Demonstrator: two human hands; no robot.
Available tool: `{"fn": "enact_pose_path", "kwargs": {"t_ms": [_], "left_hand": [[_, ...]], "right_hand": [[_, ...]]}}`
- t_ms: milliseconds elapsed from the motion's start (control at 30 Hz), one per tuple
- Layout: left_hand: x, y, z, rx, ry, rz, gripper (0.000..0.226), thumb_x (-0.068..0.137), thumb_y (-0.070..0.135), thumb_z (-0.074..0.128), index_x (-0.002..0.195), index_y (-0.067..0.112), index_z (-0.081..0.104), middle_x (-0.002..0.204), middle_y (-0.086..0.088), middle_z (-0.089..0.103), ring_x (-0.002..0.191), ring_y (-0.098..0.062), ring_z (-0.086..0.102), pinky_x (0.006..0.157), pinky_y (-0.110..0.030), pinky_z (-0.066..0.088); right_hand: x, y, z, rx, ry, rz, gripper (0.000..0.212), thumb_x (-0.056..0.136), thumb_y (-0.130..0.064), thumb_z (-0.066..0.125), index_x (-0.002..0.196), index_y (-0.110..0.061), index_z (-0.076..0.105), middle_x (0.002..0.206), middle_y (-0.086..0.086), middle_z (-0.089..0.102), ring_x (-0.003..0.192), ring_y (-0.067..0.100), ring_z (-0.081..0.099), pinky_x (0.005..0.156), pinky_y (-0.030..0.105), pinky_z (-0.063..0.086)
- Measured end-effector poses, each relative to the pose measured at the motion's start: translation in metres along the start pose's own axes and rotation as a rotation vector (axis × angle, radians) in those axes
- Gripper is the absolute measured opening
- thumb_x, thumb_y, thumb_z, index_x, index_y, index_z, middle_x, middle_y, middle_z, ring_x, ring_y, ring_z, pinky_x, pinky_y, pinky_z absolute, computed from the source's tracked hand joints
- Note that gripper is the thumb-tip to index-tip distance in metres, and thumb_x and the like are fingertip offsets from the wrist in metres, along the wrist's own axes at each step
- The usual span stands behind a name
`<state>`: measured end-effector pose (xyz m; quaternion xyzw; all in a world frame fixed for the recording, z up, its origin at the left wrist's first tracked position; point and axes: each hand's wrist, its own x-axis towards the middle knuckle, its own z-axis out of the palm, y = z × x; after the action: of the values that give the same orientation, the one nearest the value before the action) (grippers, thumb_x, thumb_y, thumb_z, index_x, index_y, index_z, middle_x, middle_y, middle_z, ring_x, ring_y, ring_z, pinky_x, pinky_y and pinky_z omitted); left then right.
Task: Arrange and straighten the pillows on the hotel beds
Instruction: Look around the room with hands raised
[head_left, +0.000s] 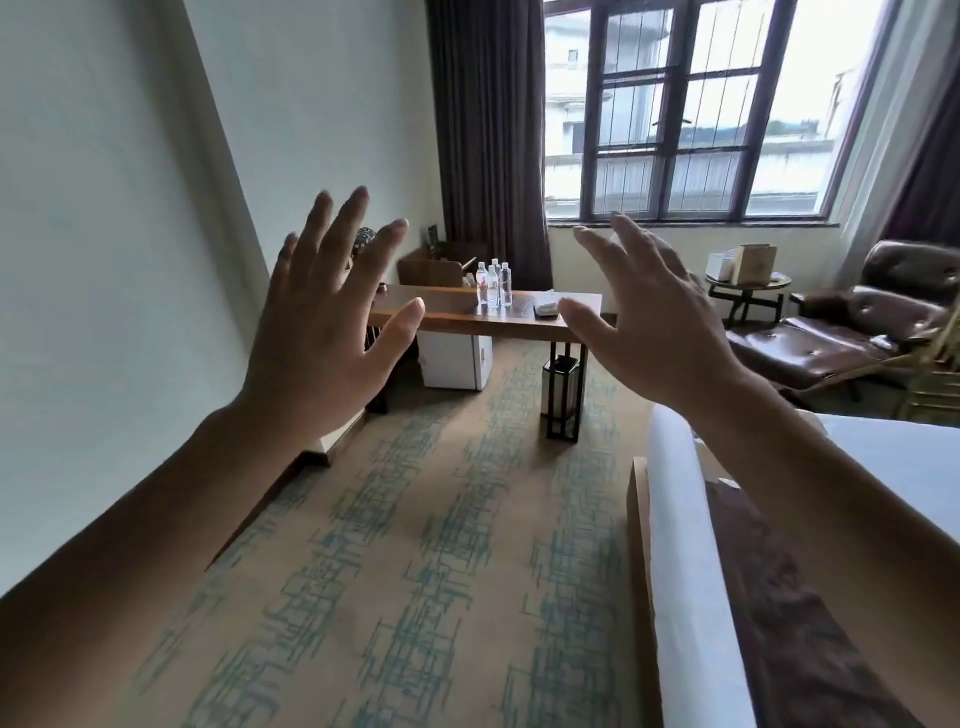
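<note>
Beige carpet (415, 545) with teal crosshatch marks covers the floor between the white wall and the bed (893, 467) at the lower right. Both hands are raised in the air before the camera with backs toward it — the left hand (322, 332) has its fingers spread wide, and the right hand (654, 332) has its fingers apart and a little curved. Neither hand holds or touches anything. Of the bed only a corner shows: white sheet, a dark patterned runner (800, 613) across it, and a wooden frame edge beside the carpet. No pillow can be seen in this view, so I cannot tell where the pillows are.

Beyond the hands stands a wooden tabletop (457, 312) with several clear water bottles (493, 283) standing close together on it. Under it are a small white fridge (454, 361) and a dark bin (561, 395) — the bin stands by the leg of the table. A brown leather lounge chair (872, 322) stands at the right under a large window (691, 109) with a dark frame and dark curtains.
</note>
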<state>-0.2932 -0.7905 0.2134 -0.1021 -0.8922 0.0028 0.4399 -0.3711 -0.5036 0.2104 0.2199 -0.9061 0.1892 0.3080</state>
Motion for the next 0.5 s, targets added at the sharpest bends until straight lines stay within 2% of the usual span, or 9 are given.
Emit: {"fn": "enact_pose_path", "kwargs": {"t_ms": [233,400,500], "left_hand": [[0.099,-0.036,0.092,-0.023,0.042,0.002,0.064,0.104,0.051,0.037,0.159,0.018,0.036,0.172,-0.010,0.019,0.161,-0.033,0.012,0.124,-0.063,0.023],[0.158,-0.036,0.174,-0.084,0.037,0.024,0.064,0.104,0.053,0.036,0.159,0.019,0.036,0.173,-0.008,0.018,0.161,-0.031,0.010,0.125,-0.061,0.022],[0.186,-0.030,0.224,-0.124,0.018,0.066,0.066,0.104,0.055,0.035,0.160,0.021,0.034,0.173,-0.007,0.016,0.161,-0.030,0.009,0.127,-0.060,0.019]], "right_hand": [[0.100,0.052,0.042,-0.044,-0.008,0.001,0.077,0.090,-0.064,0.038,0.160,-0.033,0.025,0.171,0.001,0.015,0.157,0.024,0.016,0.121,0.052,0.025],[0.145,0.096,0.072,-0.099,0.002,0.006,0.070,0.097,-0.060,0.045,0.160,-0.035,0.025,0.171,-0.001,0.014,0.157,0.024,0.015,0.119,0.050,0.026],[0.162,0.124,0.093,-0.132,-0.024,0.046,0.070,0.096,-0.063,0.042,0.159,-0.038,0.025,0.171,-0.002,0.013,0.157,0.025,0.015,0.119,0.052,0.026]]}}
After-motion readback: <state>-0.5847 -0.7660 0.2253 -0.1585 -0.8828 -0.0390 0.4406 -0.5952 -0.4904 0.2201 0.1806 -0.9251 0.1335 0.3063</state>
